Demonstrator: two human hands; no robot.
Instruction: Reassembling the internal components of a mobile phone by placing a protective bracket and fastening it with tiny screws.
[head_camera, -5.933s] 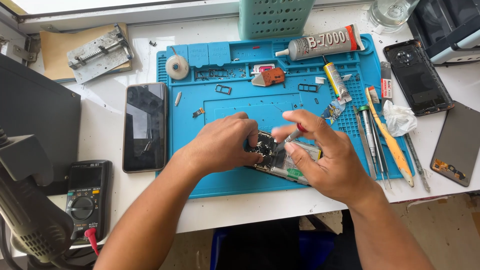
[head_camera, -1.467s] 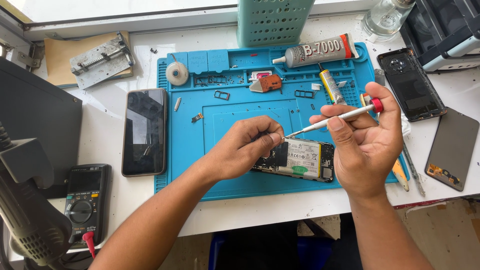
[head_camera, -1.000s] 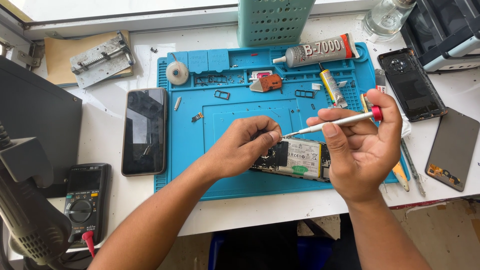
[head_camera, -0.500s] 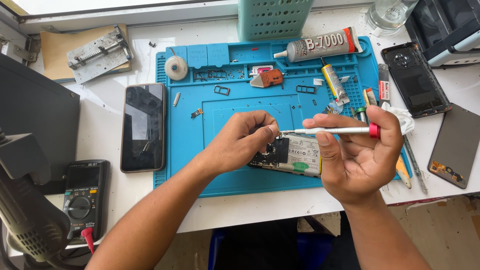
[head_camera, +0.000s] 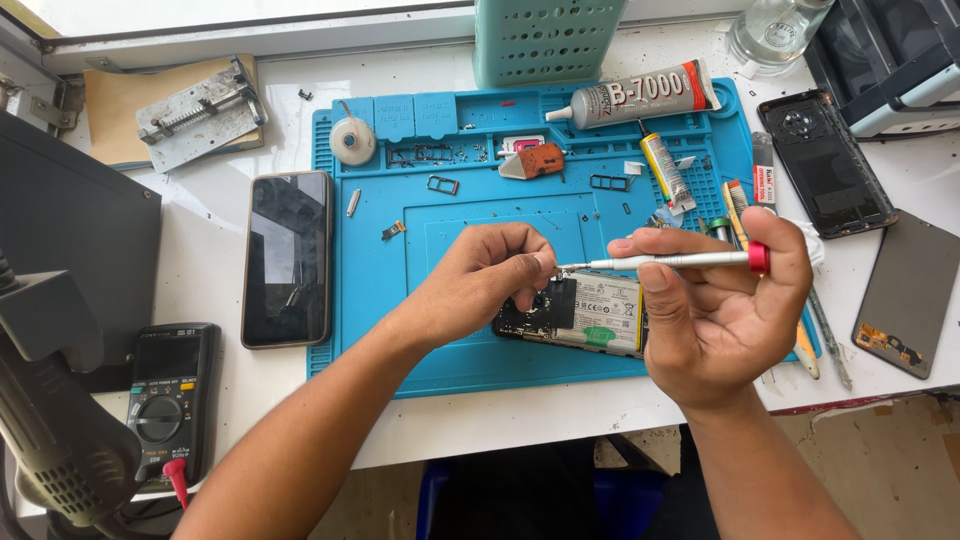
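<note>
White desk, blue mat (head_camera: 380, 300) on top. An opened phone (head_camera: 585, 318) lies on the mat under both hands. Right hand (head_camera: 715, 310) grips a thin screwdriver (head_camera: 665, 261). Left hand (head_camera: 490, 275) pinches something tiny at its tip, maybe a screw. Setting it down would need steady fingers.

Your screwdriver (head_camera: 670, 261) is silver with a red cap. The work mat (head_camera: 480, 215) is blue on a white desk (head_camera: 210, 300). The opened phone (head_camera: 585, 315) shows black and white with a green patch.
</note>
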